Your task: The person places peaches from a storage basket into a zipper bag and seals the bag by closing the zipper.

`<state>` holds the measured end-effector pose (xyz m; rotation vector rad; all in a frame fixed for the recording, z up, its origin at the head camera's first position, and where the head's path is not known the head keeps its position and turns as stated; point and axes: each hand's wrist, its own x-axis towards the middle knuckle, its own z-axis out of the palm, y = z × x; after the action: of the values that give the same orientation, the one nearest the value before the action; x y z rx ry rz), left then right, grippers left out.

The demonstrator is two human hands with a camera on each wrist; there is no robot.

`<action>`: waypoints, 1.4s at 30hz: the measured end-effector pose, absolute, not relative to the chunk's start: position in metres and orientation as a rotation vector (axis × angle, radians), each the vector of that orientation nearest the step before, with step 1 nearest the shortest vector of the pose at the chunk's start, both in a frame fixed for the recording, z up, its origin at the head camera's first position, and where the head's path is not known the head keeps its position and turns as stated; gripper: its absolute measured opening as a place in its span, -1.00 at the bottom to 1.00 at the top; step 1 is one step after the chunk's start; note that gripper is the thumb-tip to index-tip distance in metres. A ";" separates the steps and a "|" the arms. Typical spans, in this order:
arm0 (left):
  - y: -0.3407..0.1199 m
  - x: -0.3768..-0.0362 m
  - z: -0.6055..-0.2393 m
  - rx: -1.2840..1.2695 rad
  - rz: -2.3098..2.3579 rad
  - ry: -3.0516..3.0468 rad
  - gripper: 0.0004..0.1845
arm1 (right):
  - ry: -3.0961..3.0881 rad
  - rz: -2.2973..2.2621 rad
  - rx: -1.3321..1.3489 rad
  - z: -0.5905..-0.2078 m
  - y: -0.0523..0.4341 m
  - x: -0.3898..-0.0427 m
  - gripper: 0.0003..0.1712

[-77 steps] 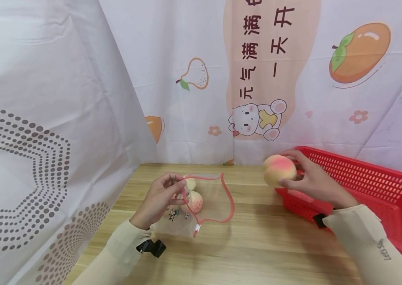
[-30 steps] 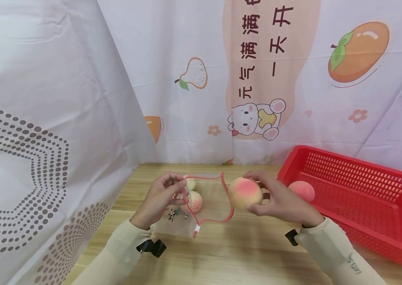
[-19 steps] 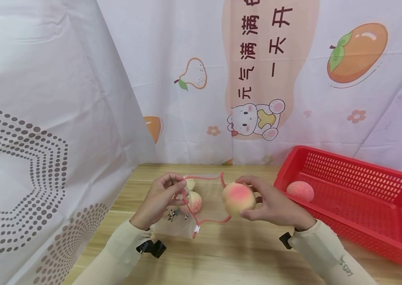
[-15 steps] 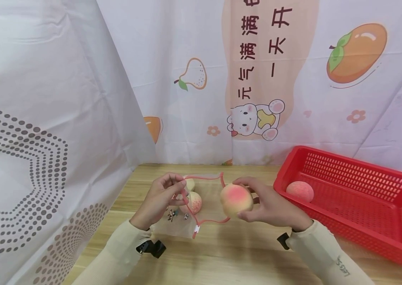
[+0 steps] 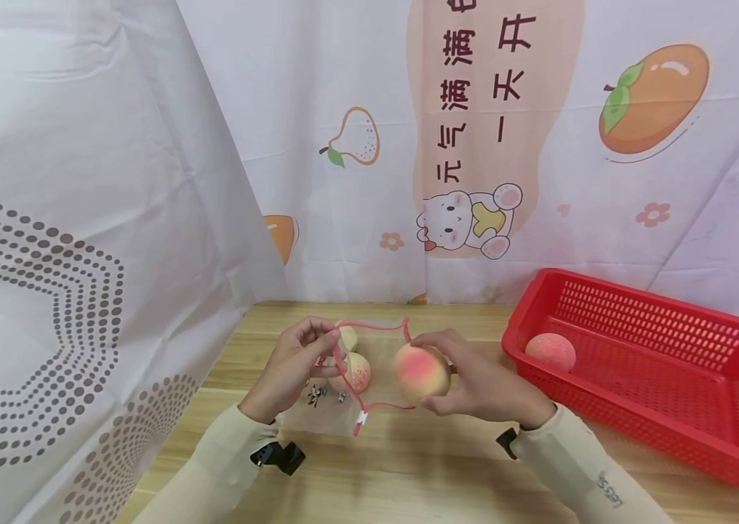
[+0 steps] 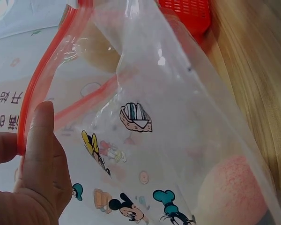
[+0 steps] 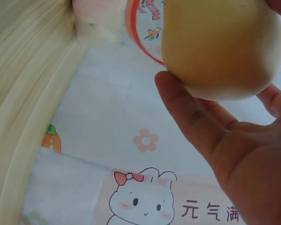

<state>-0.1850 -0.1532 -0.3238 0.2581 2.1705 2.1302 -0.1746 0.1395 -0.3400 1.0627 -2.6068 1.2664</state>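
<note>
- Four peaches show in the head view: one in the right hand (image 5: 474, 382), two inside the bag (image 5: 369, 364), and one in the red basket (image 5: 638, 364).
- The held peach (image 5: 419, 373) sits at the bag's open mouth, touching or just beside its red zip rim; the right grip is closed around it, fingers and thumb curled about its far side. In the right wrist view the peach (image 7: 222, 47) rests against the fingers (image 7: 192, 112), with the red rim just beside it.
- The left hand (image 5: 294, 367) pinches the near side of the red rim between thumb and fingers, a closed grip that holds the mouth wide. The left wrist view shows the thumb (image 6: 44, 140) pressed along the red strip of the bag (image 6: 168, 122), which is clear plastic printed with cartoon figures.
- One bagged peach (image 5: 356, 372) lies near the left hand; the other bagged peach (image 5: 348, 338) is behind it, partly hidden.
- The basket peach (image 5: 550, 352) lies in the basket's left corner, well apart from both hands.
- One bag and one basket stand on the wooden table (image 5: 448, 466).
</note>
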 end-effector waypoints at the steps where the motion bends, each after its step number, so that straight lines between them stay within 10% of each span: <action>1: -0.152 -0.186 -0.324 0.256 2.139 2.164 -0.79 | -2.598 1.278 1.064 -0.339 0.139 -0.175 -0.30; 11: -0.147 -0.191 -0.320 0.170 2.290 2.169 -0.85 | -2.538 1.253 1.024 -0.340 0.132 -0.180 -0.58; 42: -0.147 -0.186 -0.323 0.200 2.228 2.221 -0.81 | -2.735 1.078 0.615 -0.319 0.211 -0.182 -0.43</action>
<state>-0.1855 -0.1473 -0.3229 0.2002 2.2212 2.2285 -0.1820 0.2109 -0.3190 0.6147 -2.7352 1.0781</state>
